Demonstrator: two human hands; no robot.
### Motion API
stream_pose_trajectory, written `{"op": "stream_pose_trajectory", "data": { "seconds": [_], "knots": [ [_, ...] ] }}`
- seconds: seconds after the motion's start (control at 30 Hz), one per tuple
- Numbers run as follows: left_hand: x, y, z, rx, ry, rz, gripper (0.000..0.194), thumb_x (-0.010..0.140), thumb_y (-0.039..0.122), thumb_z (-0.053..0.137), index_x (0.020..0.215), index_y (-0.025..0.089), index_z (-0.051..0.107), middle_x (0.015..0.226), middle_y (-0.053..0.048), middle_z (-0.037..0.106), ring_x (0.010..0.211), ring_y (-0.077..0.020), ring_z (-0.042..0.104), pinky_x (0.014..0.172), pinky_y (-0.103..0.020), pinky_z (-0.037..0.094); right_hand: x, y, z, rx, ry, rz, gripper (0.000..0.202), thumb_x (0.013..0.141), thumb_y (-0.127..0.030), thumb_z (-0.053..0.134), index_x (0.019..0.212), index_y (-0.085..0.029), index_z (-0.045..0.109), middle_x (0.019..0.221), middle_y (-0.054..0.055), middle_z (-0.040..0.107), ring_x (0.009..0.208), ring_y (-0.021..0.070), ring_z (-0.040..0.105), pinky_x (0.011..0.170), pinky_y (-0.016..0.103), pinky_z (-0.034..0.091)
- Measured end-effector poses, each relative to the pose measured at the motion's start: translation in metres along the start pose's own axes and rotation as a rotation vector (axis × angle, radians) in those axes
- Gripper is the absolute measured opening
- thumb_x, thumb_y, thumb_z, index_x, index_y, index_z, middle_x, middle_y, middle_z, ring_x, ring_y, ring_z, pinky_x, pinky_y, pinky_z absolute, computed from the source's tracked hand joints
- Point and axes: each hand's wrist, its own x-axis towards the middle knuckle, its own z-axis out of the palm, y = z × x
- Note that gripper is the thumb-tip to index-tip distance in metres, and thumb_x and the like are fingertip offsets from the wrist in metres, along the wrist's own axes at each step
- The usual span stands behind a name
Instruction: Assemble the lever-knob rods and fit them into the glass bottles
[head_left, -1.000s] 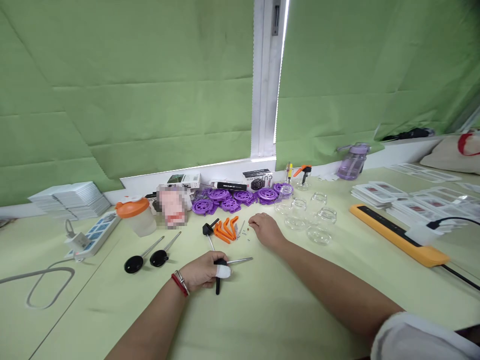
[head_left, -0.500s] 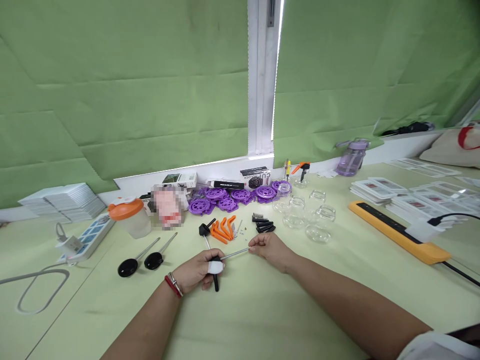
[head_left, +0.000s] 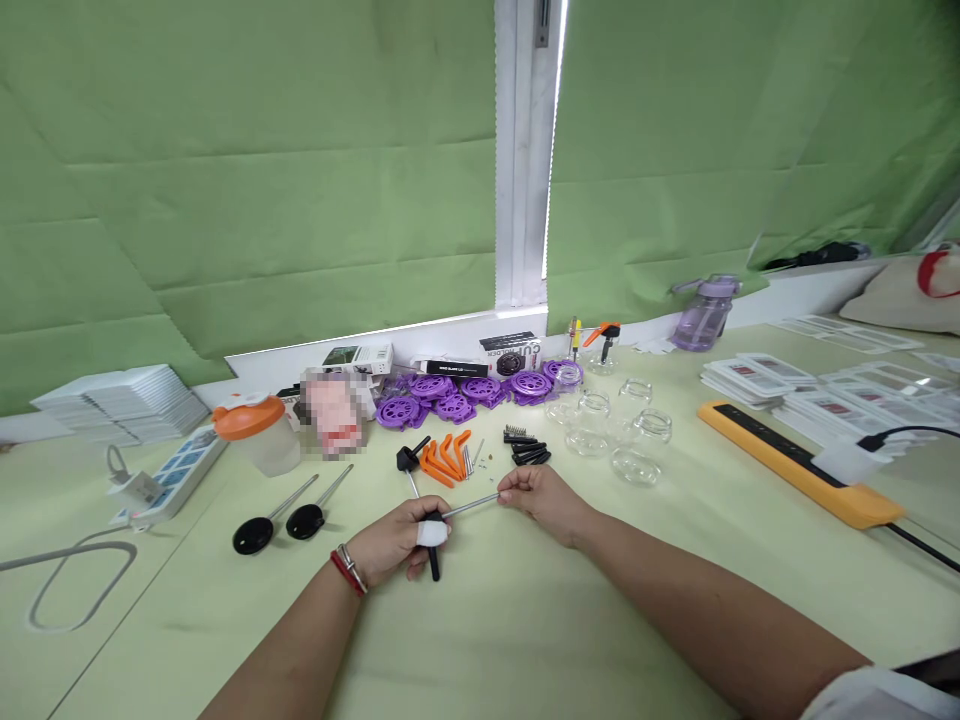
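While two black-headed rods (head_left: pixel 277 527) are lying to the left, my left hand (head_left: pixel 390 545) is gripping a black part (head_left: pixel 434 565) well short of the table's (head_left: pixel 540 620) far edge. Its metal rod (head_left: pixel 471 506) is pointing rightward, my right hand (head_left: pixel 547 505) pinching the tip; I am seemingly working there, which is calling for steadiness.

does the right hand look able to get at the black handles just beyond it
Probably yes: the black handles lie just past the right hand with nothing between, though its fingers are at the rod's tip.
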Motion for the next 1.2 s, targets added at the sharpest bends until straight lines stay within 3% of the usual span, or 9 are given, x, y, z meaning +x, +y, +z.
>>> {"op": "stream_pose_trajectory", "data": {
  "seconds": [0.5, 1.2],
  "knots": [
    [0.0009, -0.0009, -0.0004, -0.006, 0.007, -0.016, 0.023, 0.069, 0.03, 0.062, 0.085, 0.017, 0.052, 0.071, 0.003, 0.053, 0.038, -0.0021, 0.033, 0.036, -0.018, 0.034, -0.0013, -0.0024, -0.0005, -0.079, -0.011, -0.013, 0.017, 0.067, -0.029, 0.066, 0.075, -0.014, 0.063, 0.07, 0.0, 0.056, 0.063, 0.0109, 0.046, 0.06, 0.024, 0.036],
    [0.0029, -0.0039, -0.0027, -0.018, -0.023, 0.006, 0.02, 0.072, 0.026, 0.061, 0.086, 0.016, 0.052, 0.07, 0.003, 0.053, 0.037, -0.0021, 0.035, 0.035, -0.017, 0.037, -0.0019, -0.003, -0.0001, -0.175, -0.045, 0.016, 0.019, 0.073, -0.032, 0.059, 0.07, -0.014, 0.058, 0.062, -0.003, 0.048, 0.058, 0.0097, 0.038, 0.057, 0.024, 0.03]
  ]
}}
